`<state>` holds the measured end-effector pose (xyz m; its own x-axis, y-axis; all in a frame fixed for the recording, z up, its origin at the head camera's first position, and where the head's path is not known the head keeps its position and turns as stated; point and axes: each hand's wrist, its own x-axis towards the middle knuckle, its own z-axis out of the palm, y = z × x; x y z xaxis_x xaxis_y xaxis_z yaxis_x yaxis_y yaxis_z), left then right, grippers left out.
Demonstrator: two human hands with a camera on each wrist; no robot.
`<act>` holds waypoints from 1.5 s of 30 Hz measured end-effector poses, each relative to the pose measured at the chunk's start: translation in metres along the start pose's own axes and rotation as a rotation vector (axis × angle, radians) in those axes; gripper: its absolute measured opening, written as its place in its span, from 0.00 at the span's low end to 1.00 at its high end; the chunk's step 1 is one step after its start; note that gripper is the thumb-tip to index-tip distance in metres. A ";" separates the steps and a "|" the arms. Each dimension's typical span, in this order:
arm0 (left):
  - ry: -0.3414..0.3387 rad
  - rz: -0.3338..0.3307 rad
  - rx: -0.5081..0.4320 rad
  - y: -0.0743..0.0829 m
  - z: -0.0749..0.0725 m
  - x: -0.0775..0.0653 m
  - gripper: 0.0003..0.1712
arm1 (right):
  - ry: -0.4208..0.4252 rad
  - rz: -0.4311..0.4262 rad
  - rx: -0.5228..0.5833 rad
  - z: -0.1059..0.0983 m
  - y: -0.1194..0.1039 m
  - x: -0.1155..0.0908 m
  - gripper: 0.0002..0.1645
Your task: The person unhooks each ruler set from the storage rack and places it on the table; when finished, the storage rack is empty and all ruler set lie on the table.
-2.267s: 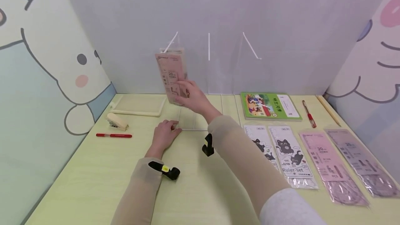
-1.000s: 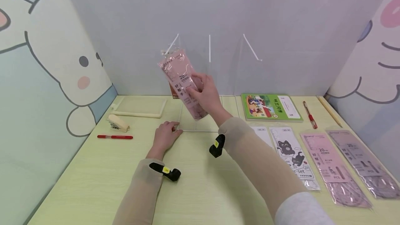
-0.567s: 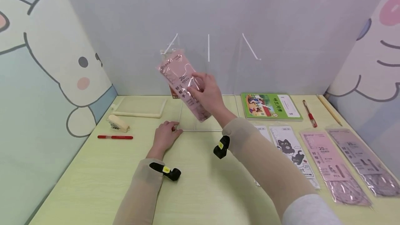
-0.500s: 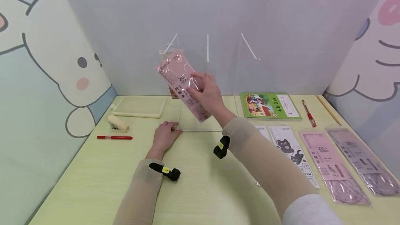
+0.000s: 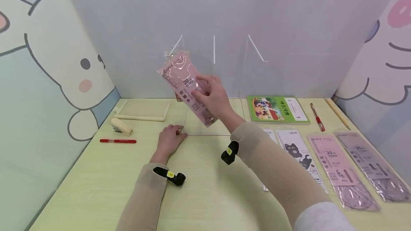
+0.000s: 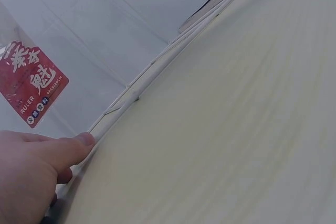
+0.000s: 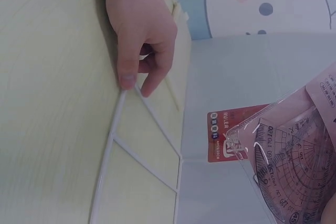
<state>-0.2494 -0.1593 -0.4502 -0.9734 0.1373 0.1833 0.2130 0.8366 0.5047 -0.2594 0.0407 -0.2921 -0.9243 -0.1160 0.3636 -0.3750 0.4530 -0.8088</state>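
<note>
My right hand (image 5: 213, 95) pinches a pink ruler-set packet (image 5: 184, 77) between thumb and fingers. The packet tilts up to the left in front of the left prong (image 5: 175, 45) of a white wire display rack. In the right wrist view, a clear protractor (image 7: 286, 166) shows through its plastic. Behind it hangs a red-carded ruler packet (image 6: 32, 85), mostly hidden from the head view. My left hand (image 5: 169, 140) stays low on the table, its thumb and fingers pinching the front left corner of the rack's base (image 7: 108, 148).
Two white cat ruler sets (image 5: 292, 149), a pink set (image 5: 335, 163) and a greyish-purple set (image 5: 369, 159) lie at right. Behind are a green book (image 5: 277, 109), a red pen (image 5: 317, 117) and a pencil (image 5: 338, 112). A stapler (image 5: 120, 126), red pen (image 5: 117, 141) and frame (image 5: 142, 109) lie left.
Since the first frame, the pink packet has gone from nearly upright at the left prong to a leftward tilt, as the right hand shifted right. The left hand has stayed put.
</note>
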 end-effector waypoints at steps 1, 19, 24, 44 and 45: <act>-0.001 -0.001 -0.001 0.000 0.000 0.000 0.23 | 0.000 0.000 0.006 0.000 0.000 0.000 0.30; -0.009 -0.001 -0.017 0.002 -0.001 -0.001 0.24 | 0.018 -0.007 0.084 -0.002 0.006 -0.006 0.31; -0.015 -0.007 -0.006 0.001 -0.001 0.000 0.24 | 0.021 0.046 0.135 -0.004 0.018 -0.010 0.31; -0.022 0.000 0.014 0.002 -0.001 0.001 0.24 | 0.044 0.236 0.144 -0.038 0.063 -0.031 0.29; -0.023 -0.001 0.012 0.002 -0.001 0.001 0.24 | 0.047 0.234 0.150 -0.039 0.066 -0.032 0.29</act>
<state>-0.2497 -0.1580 -0.4480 -0.9753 0.1482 0.1636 0.2111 0.8430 0.4948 -0.2520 0.1089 -0.3388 -0.9840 0.0188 0.1773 -0.1616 0.3263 -0.9314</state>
